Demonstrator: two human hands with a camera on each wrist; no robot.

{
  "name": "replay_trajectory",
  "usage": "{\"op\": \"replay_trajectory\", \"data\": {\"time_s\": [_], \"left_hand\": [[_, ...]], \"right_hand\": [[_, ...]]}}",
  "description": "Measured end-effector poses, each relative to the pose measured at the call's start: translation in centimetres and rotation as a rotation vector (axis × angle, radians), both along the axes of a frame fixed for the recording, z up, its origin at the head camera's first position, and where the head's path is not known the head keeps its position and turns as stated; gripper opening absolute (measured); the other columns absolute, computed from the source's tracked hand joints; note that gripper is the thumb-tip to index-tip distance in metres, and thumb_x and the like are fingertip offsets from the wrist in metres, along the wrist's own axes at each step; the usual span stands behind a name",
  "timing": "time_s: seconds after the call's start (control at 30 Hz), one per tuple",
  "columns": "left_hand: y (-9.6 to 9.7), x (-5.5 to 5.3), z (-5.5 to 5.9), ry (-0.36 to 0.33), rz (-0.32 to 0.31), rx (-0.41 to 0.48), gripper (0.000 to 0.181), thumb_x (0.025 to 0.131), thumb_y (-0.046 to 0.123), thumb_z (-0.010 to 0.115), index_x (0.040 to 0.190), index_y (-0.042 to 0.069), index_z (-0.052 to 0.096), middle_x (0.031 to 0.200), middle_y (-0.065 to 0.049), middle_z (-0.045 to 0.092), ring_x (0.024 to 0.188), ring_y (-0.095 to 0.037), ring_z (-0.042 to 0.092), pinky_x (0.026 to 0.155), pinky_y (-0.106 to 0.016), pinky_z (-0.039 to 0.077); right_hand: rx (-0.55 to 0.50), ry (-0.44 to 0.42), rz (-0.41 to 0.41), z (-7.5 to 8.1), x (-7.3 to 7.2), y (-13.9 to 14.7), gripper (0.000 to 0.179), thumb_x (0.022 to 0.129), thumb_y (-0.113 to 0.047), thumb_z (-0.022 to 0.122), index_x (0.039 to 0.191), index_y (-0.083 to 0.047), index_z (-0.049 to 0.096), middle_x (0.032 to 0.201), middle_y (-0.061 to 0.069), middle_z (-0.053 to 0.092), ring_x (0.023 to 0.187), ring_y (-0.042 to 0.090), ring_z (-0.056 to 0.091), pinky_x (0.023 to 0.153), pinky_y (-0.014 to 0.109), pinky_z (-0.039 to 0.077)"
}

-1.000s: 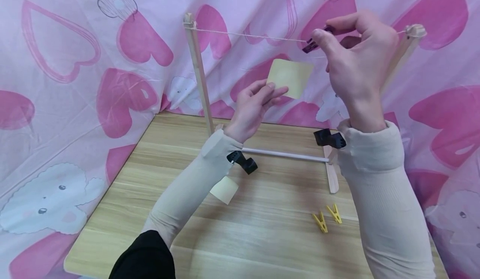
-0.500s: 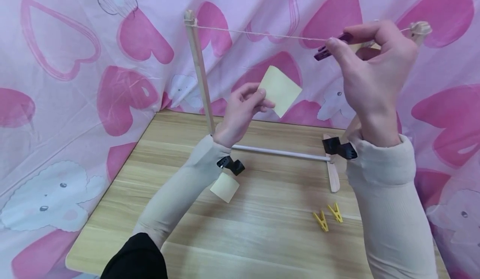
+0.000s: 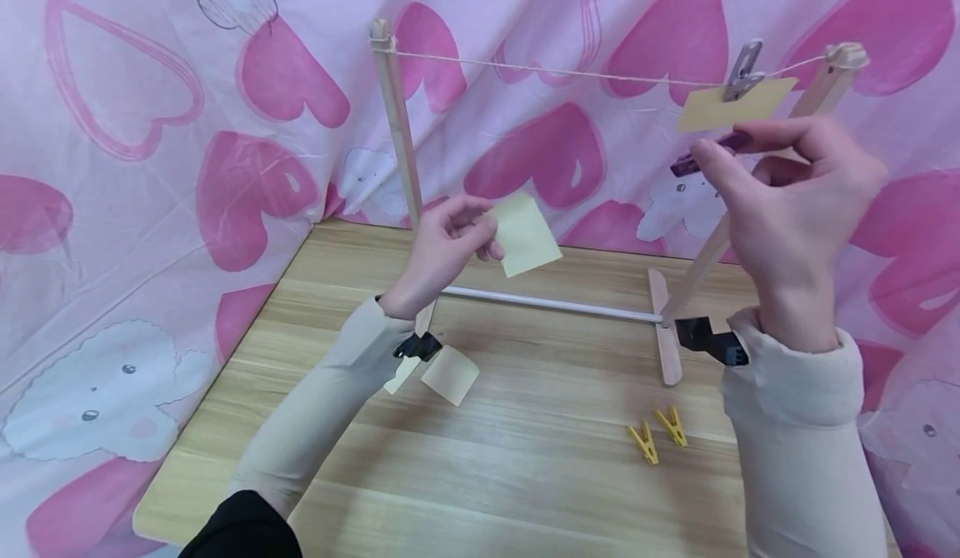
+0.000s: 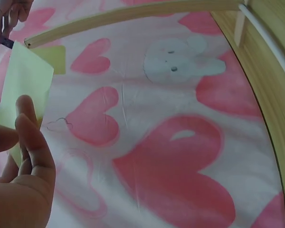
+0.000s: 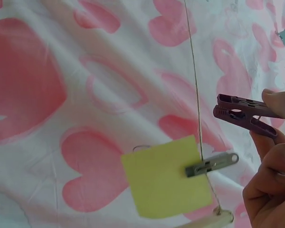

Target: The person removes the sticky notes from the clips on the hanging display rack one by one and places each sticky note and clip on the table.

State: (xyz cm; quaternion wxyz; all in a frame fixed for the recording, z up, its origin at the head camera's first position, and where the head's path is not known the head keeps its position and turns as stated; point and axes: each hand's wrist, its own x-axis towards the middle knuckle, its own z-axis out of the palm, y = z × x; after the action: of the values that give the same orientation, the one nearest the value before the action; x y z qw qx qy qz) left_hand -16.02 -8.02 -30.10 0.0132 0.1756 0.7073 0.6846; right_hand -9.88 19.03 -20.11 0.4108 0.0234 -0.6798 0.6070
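My left hand (image 3: 450, 241) pinches a pale yellow sticky note (image 3: 529, 237) between thumb and fingers, above the back of the table. My right hand (image 3: 798, 183) holds a dark purple clothespin (image 5: 244, 115) by its handle ends. In the right wrist view the clothespin has nothing between its tips and stands apart from the string (image 5: 195, 80). Just beyond that hand, a grey clothespin (image 3: 742, 75) fixes another yellow sticky note (image 5: 166, 178) to the string, near the right post (image 3: 828, 83).
A white rod (image 3: 555, 305) joins the feet of the wooden frame, whose left post (image 3: 397, 125) rises at the back. On the wooden table (image 3: 495, 458) lie two yellow clothespins (image 3: 642, 443) at right and a sticky note (image 3: 452, 375) by my left wrist, with another partly hidden.
My right hand has moved right and down, away from the string, with the purple clothespin, uncovering the hung note. My left hand has drawn left and down with its sticky note.
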Motion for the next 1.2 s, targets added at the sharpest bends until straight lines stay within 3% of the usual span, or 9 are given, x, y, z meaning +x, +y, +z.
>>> {"op": "replay_trajectory", "data": {"time_s": [0.17,0.3,0.4,0.57,0.73,0.9,1.0,1.2], "left_hand": [[-1.5,0.7,-0.8,-0.01,-0.042,-0.132,0.024,0.092,0.007,0.059,0.115,0.0,0.062,0.082,-0.012,0.069,0.063,-0.013,0.067,0.065,-0.028,0.055],[-2.8,1.3,-2.0,0.018,-0.098,-0.251,0.023,0.092,0.005,0.059,0.114,0.001,0.062,0.076,-0.017,0.067,0.065,-0.022,0.068,0.066,-0.03,0.058],[-3.8,1.8,-3.1,0.068,-0.134,-0.361,0.022,0.092,0.005,0.059,0.114,0.003,0.064,0.072,-0.012,0.068,0.067,-0.028,0.068,0.064,-0.031,0.058],[-5.5,2.6,-5.3,0.142,-0.201,-0.545,0.02,0.092,0.006,0.058,0.111,0.006,0.062,0.068,-0.005,0.067,0.064,-0.02,0.067,0.053,-0.026,0.052],[-6.9,3.1,-7.5,0.127,-0.302,-0.686,0.012,0.093,0.007,0.058,0.104,0.007,0.058,0.069,-0.003,0.063,0.061,-0.011,0.059,0.052,-0.022,0.048],[-8.1,3.8,-9.1,0.088,-0.434,-0.868,0.007,0.094,0.011,0.058,0.101,0.01,0.059,0.072,0.002,0.064,0.061,-0.005,0.058,0.055,-0.021,0.049],[-8.7,4.3,-10.0,0.057,-0.473,-0.91,0.007,0.093,0.01,0.058,0.1,0.009,0.058,0.069,0.003,0.06,0.059,-0.004,0.055,0.052,-0.02,0.046],[-9.6,4.7,-11.7,0.021,-0.476,-0.923,0.013,0.088,0.003,0.06,0.1,0.006,0.057,0.067,0.002,0.053,0.055,-0.004,0.047,0.048,-0.019,0.041]], "right_hand": [[0.061,-0.088,-0.071,-1.2,1.1,0.8,0.023,0.071,-0.002,0.081,0.092,0.004,0.072,0.077,-0.005,0.072,0.04,0.005,0.044,0.043,0.013,0.038],[-0.017,-0.056,-0.001,-2.7,1.8,1.4,0.025,0.07,0.003,0.081,0.092,0.009,0.069,0.075,0.0,0.072,0.037,0.007,0.044,0.039,0.014,0.036],[-0.041,-0.05,0.016,-4.1,2.2,1.9,0.025,0.069,0.005,0.08,0.091,0.01,0.069,0.074,0.0,0.071,0.038,0.006,0.045,0.04,0.013,0.036],[0.042,-0.156,-0.093,-6.3,2.7,2.5,0.026,0.072,0.001,0.081,0.095,0.004,0.07,0.075,-0.006,0.07,0.044,0.003,0.049,0.044,0.013,0.036],[0.052,-0.217,-0.1,-8.7,3.3,3.0,0.027,0.073,0.0,0.081,0.097,0.005,0.07,0.076,-0.007,0.069,0.044,0.005,0.046,0.043,0.015,0.034],[0.173,-0.336,-0.071,-11.6,3.9,3.3,0.027,0.076,-0.004,0.08,0.101,0.003,0.069,0.078,-0.013,0.066,0.048,0.004,0.046,0.041,0.015,0.033],[0.232,-0.409,-0.037,-13.4,4.2,3.2,0.026,0.078,-0.004,0.079,0.101,0.0,0.069,0.079,-0.018,0.065,0.049,0.002,0.047,0.041,0.016,0.033],[0.252,-0.596,0.001,-16.5,5.2,2.6,0.029,0.08,-0.015,0.079,0.106,-0.008,0.07,0.075,-0.019,0.062,0.054,0.003,0.051,0.042,0.018,0.035]]}}
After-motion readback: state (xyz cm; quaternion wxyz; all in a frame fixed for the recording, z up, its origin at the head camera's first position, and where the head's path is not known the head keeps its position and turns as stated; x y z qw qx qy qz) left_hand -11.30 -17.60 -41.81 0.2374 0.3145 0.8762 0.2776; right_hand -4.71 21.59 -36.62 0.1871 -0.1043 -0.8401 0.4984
